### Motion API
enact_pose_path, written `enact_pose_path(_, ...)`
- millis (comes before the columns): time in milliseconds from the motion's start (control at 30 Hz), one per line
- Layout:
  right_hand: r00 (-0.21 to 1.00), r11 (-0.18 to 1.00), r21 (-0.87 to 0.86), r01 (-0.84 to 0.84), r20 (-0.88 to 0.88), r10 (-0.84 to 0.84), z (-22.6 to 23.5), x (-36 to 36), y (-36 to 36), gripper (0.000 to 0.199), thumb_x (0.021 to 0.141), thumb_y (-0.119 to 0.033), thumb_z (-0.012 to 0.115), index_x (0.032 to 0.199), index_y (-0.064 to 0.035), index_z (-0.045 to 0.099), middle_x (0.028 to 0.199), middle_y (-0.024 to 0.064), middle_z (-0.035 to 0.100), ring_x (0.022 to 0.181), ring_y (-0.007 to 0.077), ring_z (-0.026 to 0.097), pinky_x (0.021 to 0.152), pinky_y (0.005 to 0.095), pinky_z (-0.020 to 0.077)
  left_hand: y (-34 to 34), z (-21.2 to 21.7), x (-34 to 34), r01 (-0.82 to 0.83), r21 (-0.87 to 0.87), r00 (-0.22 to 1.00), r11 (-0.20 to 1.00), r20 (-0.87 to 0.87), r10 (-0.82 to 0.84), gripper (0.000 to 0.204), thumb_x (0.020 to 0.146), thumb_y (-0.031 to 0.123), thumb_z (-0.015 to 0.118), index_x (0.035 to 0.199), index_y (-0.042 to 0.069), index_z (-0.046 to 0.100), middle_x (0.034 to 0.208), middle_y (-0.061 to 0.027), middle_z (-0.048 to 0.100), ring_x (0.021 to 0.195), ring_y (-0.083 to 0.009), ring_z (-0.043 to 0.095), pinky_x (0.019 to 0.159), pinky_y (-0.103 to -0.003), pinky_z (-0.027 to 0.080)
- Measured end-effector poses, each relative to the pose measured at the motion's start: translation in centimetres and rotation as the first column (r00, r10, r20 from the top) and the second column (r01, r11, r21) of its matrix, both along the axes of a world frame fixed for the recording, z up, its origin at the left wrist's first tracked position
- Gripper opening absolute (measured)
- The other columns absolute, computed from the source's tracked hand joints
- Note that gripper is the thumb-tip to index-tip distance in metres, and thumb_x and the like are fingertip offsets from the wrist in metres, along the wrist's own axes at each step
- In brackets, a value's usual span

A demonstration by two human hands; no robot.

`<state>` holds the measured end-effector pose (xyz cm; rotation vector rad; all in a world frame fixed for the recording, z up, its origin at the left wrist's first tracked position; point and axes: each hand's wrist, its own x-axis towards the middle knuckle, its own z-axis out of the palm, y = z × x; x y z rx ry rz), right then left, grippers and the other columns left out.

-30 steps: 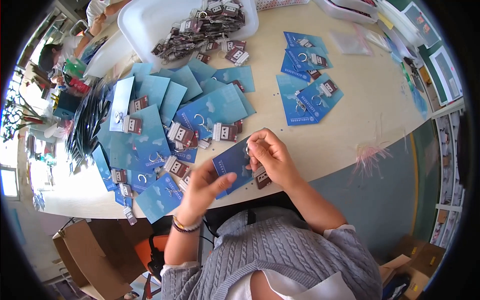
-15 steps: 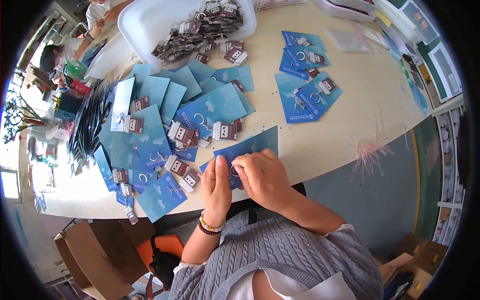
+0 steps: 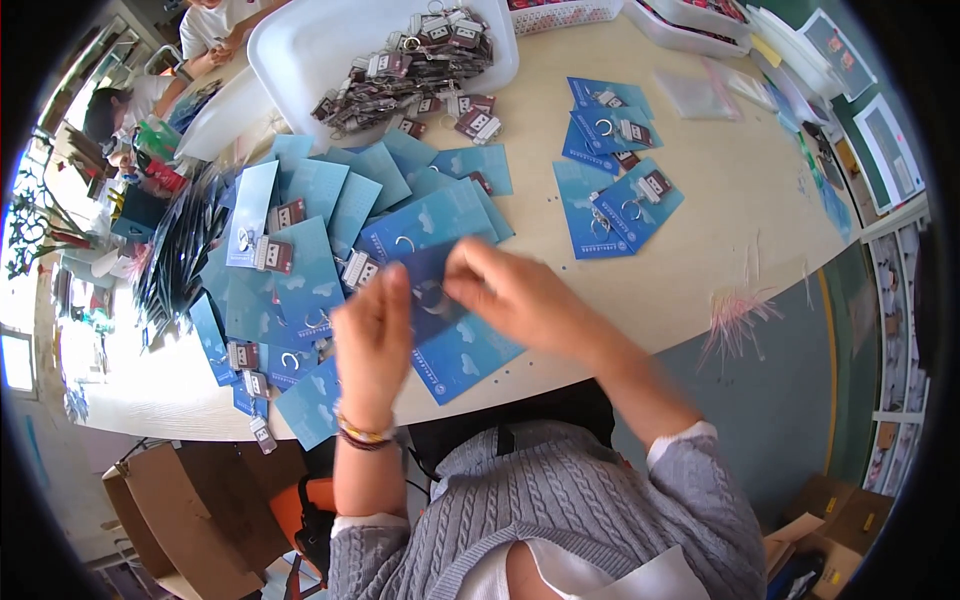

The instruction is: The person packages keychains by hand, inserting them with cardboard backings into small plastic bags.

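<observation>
Mounting step, judged: left hand (image 3: 372, 335) steadies, without visibly clasping, the blue backing card (image 3: 455, 340) lying at the near tabletop (image 3: 760, 210) edge, while right hand (image 3: 510, 295) pinches a small keyring (image 3: 432, 295) onto it; seating calls for fine alignment.
</observation>
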<state>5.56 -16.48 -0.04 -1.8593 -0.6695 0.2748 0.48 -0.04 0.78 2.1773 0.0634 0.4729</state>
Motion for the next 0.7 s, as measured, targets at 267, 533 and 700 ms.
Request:
enact_pose_path(267,0.769,0.779,-0.497,0.383,0.639,0.029,-2.3,19.1,3.7,0.012,0.078,-0.016,0.055,0.08,-0.01,0.065,0.082,0.0077,0.066,0.081,0.0268,0.064,0.065,0.0387,0.0503,11.6,5.9,2.9,-0.439,0.448,0.887,0.779,0.078,0.455,0.033,0.092,0.032,0.047,0.087,0.001,0.057,0.066,-0.0104,0.056,0.059,-0.0228,0.058,0.055,-0.033,0.048)
enact_pose_path(533,0.721,0.436,-0.806,0.401,0.571,0.393,-3.9,22.5,5.5,0.013,0.069,-0.01,0.056,0.075,-0.0083,0.067,0.083,0.0119,0.067,0.078,0.0265,0.065,0.061,0.0383,0.0516,1.1,0.0,-5.6,0.319,0.42,0.929,0.849,-0.316,-0.193,0.071,0.07,0.033,0.072,0.123,-0.004,0.043,0.119,-0.0202,0.046,0.112,-0.034,0.046,0.093,-0.04,0.039)
enact_pose_path(700,0.93,0.579,-0.793,0.191,0.334,0.152,-0.7,21.9,2.1,0.019,0.069,-0.019,0.059,0.075,-0.0012,0.06,0.083,0.0121,0.065,0.078,0.021,0.063,0.065,0.0343,0.0492,-2.0,-5.4,-6.7,0.26,0.579,0.956,0.773,-0.268,-0.121,0.071,0.076,0.03,0.065,0.129,-0.005,0.034,0.134,-0.0218,0.034,0.125,-0.0359,0.033,0.104,-0.044,0.026)
